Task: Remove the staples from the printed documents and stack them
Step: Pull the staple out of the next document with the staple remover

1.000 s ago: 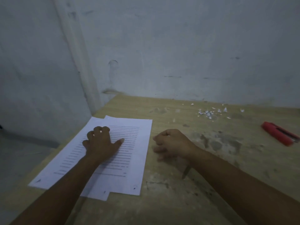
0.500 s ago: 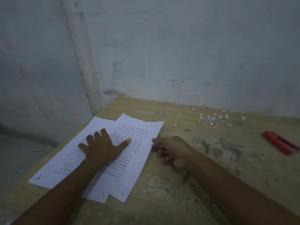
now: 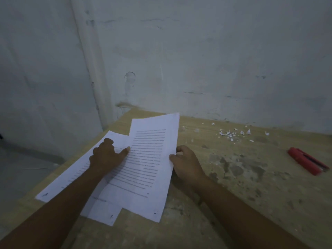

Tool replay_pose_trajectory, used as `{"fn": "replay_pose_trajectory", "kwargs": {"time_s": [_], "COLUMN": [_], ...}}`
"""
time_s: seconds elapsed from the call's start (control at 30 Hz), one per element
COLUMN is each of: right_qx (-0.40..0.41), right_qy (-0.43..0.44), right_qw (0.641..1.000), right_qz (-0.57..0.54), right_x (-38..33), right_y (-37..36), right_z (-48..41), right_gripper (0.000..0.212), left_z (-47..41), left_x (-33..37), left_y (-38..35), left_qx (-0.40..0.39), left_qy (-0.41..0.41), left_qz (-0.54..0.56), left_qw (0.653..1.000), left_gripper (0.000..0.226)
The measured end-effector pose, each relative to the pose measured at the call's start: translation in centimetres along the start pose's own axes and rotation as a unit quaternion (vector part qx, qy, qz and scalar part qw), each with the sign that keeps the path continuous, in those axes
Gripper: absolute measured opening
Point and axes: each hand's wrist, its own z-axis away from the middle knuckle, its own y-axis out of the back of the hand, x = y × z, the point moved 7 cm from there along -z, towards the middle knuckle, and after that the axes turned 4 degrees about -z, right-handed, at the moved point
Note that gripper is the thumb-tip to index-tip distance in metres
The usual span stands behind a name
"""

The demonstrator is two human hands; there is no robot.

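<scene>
On the table, 9 o'clock half: printed sheets in a loose overlapping pile, none squared to another.
Table (image 3: 251, 203): worn wooden top, dark stains across the middle, set into a wall corner.
Top sheet (image 3: 149, 164): printed side up, skewed clockwise over the others, its far end raised off the pile toward 12 o'clock.
Lower sheets (image 3: 75, 177): flat on the table, reaching toward 8 o'clock; a third corner shows at 6 o'clock beneath the top sheet.
Right hand (image 3: 186, 164): fingers curled closed, pinching the 3 o'clock edge of the top sheet between thumb and fingers.
Left hand (image 3: 106, 155): palm down on the lower sheets, fingers bent, thumb stretched out to the 9 o'clock edge of the top sheet; it grips nothing.
Paper scraps (image 3: 231, 134): small white bits scattered at 1 o'clock, near the wall.
Red staple tool (image 3: 307, 161): lying at 3 o'clock, well apart from both hands; exact type cannot be told.
Staples: too small to tell on any sheet.
</scene>
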Motion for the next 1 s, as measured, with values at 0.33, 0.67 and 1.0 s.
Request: {"fn": "replay_pose_trajectory", "kwargs": {"time_s": [0.33, 0.67, 1.0], "right_qx": [0.055, 0.092, 0.145], "right_qy": [0.077, 0.192, 0.221], "right_qw": [0.985, 0.971, 0.954], "right_qz": [-0.145, -0.104, -0.141], "right_x": [-0.9, -3.4, -2.6], "right_y": [9.9, 20.6, 30.0], "right_z": [1.0, 4.1, 9.5], "right_gripper": [0.016, 0.016, 0.012], "left_z": [3.9, 10.4, 16.4], "left_x": [8.6, 20.8, 29.1], "left_y": [-0.5, -2.7, -4.4], "left_qx": [-0.194, -0.224, -0.167], "left_qy": [-0.118, -0.197, -0.272], "left_qz": [0.392, 0.524, 0.505], "left_qw": [0.892, 0.798, 0.802], "left_gripper": [0.049, 0.035, 0.015]}}
